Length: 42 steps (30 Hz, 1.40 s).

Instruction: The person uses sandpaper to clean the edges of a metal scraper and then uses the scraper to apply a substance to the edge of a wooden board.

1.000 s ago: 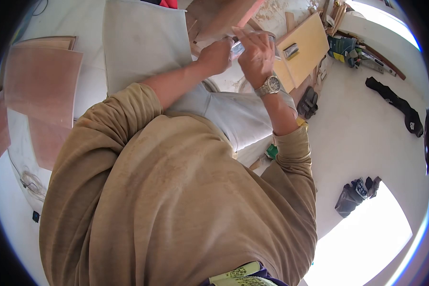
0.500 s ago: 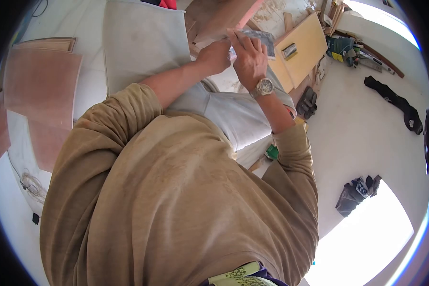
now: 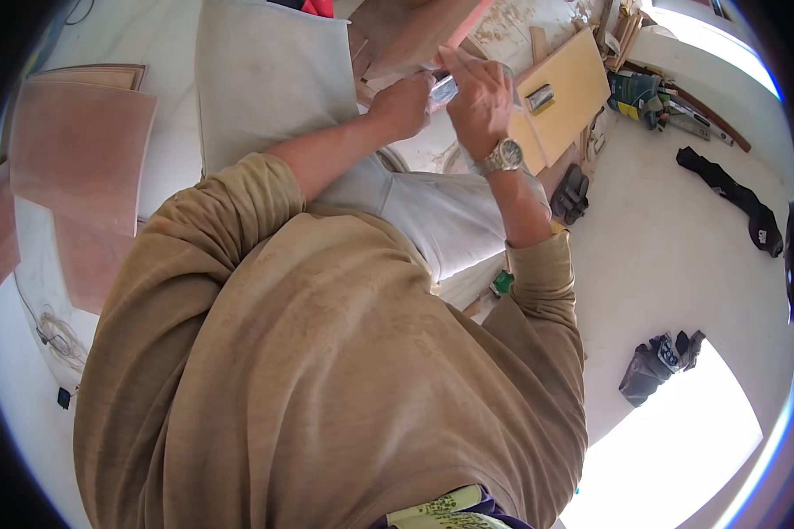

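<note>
My left hand [image 3: 403,107] is closed around one end of a shiny, metal-looking flat piece [image 3: 443,91], whose kind I cannot make out. Beside it my right hand [image 3: 480,104], with a watch [image 3: 505,155] at the wrist, has its fingers bent and pressed over a greyish flat piece. Only a thin edge of that piece shows past the knuckles; the hand hides the rest. Both hands are above my lap, close to a brown wooden panel [image 3: 419,40] that leans beyond them.
A yellowish board [image 3: 569,97] carries a small metal-and-black object [image 3: 539,97]. Right of it lie sandals [image 3: 571,194], a tool bag [image 3: 635,95] and a black garment [image 3: 734,196]. Reddish-brown panels [image 3: 84,150] lie at left, above a coiled cable [image 3: 62,344].
My right hand has shifted slightly right and turned, so the grey flat piece is now mostly hidden. More of the shiny piece shows between the hands. The left hand has barely moved.
</note>
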Tool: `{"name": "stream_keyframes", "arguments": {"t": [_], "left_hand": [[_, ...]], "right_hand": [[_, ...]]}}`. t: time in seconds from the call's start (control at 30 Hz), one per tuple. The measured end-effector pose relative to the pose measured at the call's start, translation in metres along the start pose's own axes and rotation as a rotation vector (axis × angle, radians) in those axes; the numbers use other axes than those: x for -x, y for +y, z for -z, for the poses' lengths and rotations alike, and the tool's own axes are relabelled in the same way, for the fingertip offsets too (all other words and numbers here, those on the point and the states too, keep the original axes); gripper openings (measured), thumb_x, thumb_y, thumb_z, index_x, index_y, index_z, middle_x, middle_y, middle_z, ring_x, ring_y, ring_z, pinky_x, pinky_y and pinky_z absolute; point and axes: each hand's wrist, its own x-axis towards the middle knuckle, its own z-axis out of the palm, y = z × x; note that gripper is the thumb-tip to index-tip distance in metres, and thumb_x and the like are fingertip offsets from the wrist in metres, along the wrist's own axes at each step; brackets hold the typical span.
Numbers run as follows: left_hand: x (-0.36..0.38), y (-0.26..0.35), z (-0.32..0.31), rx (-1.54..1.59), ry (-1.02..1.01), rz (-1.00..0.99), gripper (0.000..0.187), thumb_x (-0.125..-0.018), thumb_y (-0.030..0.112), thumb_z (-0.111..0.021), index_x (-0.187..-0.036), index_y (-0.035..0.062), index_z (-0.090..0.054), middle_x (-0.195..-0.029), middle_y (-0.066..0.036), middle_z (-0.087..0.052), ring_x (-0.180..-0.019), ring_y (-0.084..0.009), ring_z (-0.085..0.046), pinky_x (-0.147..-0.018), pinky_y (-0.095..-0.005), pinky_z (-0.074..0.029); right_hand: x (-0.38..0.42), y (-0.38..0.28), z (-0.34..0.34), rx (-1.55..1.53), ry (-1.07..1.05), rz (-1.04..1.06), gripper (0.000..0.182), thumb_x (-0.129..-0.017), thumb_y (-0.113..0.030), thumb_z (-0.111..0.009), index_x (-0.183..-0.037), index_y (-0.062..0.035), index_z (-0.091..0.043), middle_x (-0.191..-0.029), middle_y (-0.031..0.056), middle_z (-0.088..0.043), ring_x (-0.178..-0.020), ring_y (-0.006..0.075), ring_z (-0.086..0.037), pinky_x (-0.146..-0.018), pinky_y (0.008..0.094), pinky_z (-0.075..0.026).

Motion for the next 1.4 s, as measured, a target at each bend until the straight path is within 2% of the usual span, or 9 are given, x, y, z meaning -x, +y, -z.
{"name": "stream_keyframes", "arguments": {"t": [0.17,0.33,0.63,0.83,0.93,1.07,1.23,1.37,1.4], "left_hand": [[0.004,0.009,0.005,0.041,0.007,-0.036,0.043,-0.097,0.011,-0.062,-0.138,-0.0001,-0.056,-0.116,-0.026,-0.071,-0.112,-0.0425,-0.067,-0.092,-0.0520,-0.054],[0.001,0.007,0.000,0.042,0.013,0.005,0.041,-0.098,0.012,-0.061,-0.138,0.0008,-0.057,-0.114,-0.025,-0.071,-0.108,-0.0413,-0.069,-0.091,-0.0520,-0.055],[-0.002,0.002,-0.003,0.063,0.016,-0.034,0.041,-0.098,0.012,-0.059,-0.136,-0.0034,-0.057,-0.111,-0.025,-0.071,-0.102,-0.0407,-0.070,-0.087,-0.0515,-0.056],[0.001,0.013,0.010,-0.036,-0.075,0.007,0.039,-0.097,0.010,-0.057,-0.133,-0.0037,-0.059,-0.113,-0.026,-0.071,-0.102,-0.0406,-0.070,-0.087,-0.0516,-0.056],[0.002,0.012,0.008,-0.084,-0.079,-0.001,0.029,-0.095,0.016,-0.068,-0.116,-0.0033,-0.064,-0.119,-0.023,-0.069,-0.108,-0.0363,-0.070,-0.089,-0.0486,-0.056],[0.000,-0.001,-0.009,0.045,0.050,-0.065,0.038,-0.096,0.012,-0.059,-0.132,-0.0029,-0.059,-0.112,-0.025,-0.071,-0.105,-0.0409,-0.070,-0.089,-0.0523,-0.055],[0.000,0.006,0.000,0.043,-0.009,0.004,0.040,-0.096,0.010,-0.060,-0.134,-0.0017,-0.058,-0.116,-0.025,-0.070,-0.108,-0.0410,-0.069,-0.090,-0.0524,-0.055],[-0.005,-0.004,-0.013,-0.041,0.008,-0.049,0.036,-0.094,0.018,-0.070,-0.119,-0.0060,-0.060,-0.109,-0.022,-0.072,-0.102,-0.0370,-0.072,-0.084,-0.0491,-0.058],[-0.007,-0.007,-0.015,-0.040,0.030,-0.070,0.036,-0.094,0.018,-0.070,-0.120,-0.0056,-0.060,-0.111,-0.022,-0.072,-0.103,-0.0371,-0.071,-0.084,-0.0492,-0.058]], "right_hand": [[0.013,-0.021,0.025,0.040,-0.133,0.024,0.053,-0.076,-0.001,-0.067,-0.126,-0.0147,-0.074,-0.120,-0.0023,-0.074,-0.101,0.0219,-0.062,-0.086,0.0390,-0.046],[-0.032,-0.003,0.042,0.197,-0.121,0.045,0.051,-0.079,-0.003,-0.067,-0.129,-0.0127,-0.073,-0.118,-0.0010,-0.074,-0.102,0.0234,-0.062,-0.087,0.0408,-0.045],[-0.042,0.007,0.032,0.300,-0.297,0.217,0.039,-0.086,-0.010,-0.065,-0.125,-0.0103,-0.074,-0.105,0.0013,-0.072,-0.103,0.0222,-0.063,-0.081,0.0386,-0.045],[-0.025,-0.018,0.030,0.264,-0.250,0.292,0.033,-0.084,-0.009,-0.066,-0.116,-0.0069,-0.075,-0.101,0.0002,-0.071,-0.102,0.0207,-0.062,-0.079,0.0378,-0.045],[-0.027,-0.022,0.039,0.166,-0.287,0.255,0.031,-0.084,-0.008,-0.066,-0.112,-0.0113,-0.077,-0.100,-0.0010,-0.072,-0.103,0.0210,-0.063,-0.081,0.0386,-0.045],[-0.046,-0.006,0.043,0.187,-0.156,0.182,0.024,-0.083,-0.007,-0.066,-0.102,-0.0144,-0.078,-0.097,-0.0019,-0.071,-0.102,0.0214,-0.063,-0.082,0.0395,-0.045],[-0.036,-0.006,0.034,0.224,-0.251,0.237,0.022,-0.082,-0.007,-0.066,-0.099,-0.0135,-0.078,-0.103,-0.0030,-0.073,-0.100,0.0208,-0.062,-0.083,0.0390,-0.045],[-0.022,-0.032,0.046,0.177,-0.359,0.217,0.023,-0.080,-0.006,-0.067,-0.099,-0.0124,-0.078,-0.108,-0.0038,-0.074,-0.101,0.0201,-0.062,-0.084,0.0385,-0.045],[-0.023,-0.024,0.047,0.081,-0.247,0.205,0.031,-0.078,-0.004,-0.067,-0.105,-0.0125,-0.078,-0.111,-0.0022,-0.075,-0.103,0.0216,-0.062,-0.084,0.0399,-0.045]]}}
